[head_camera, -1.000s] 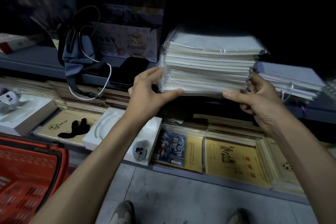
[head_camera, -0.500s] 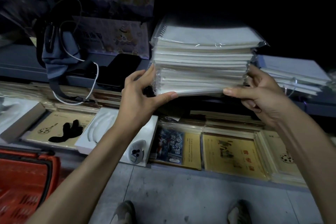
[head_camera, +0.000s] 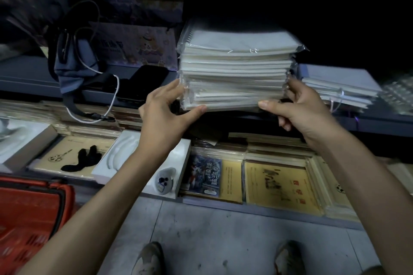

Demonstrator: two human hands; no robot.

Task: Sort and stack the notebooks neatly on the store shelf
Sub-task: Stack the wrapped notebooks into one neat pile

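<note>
Two stacks of white spiral notebooks on one dark upper shelf (head_camera: 26, 73). The tall stack (head_camera: 234, 73), its books sleeved in clear plastic, stands at the shelf's front edge; the lower stack (head_camera: 339, 87) lies just to its right. Two hands grasp the tall stack, the left hand (head_camera: 163, 116) at its left end and the right hand (head_camera: 299, 107) at its right end, thumbs beneath. One red basket (head_camera: 29, 219), lower left
</note>
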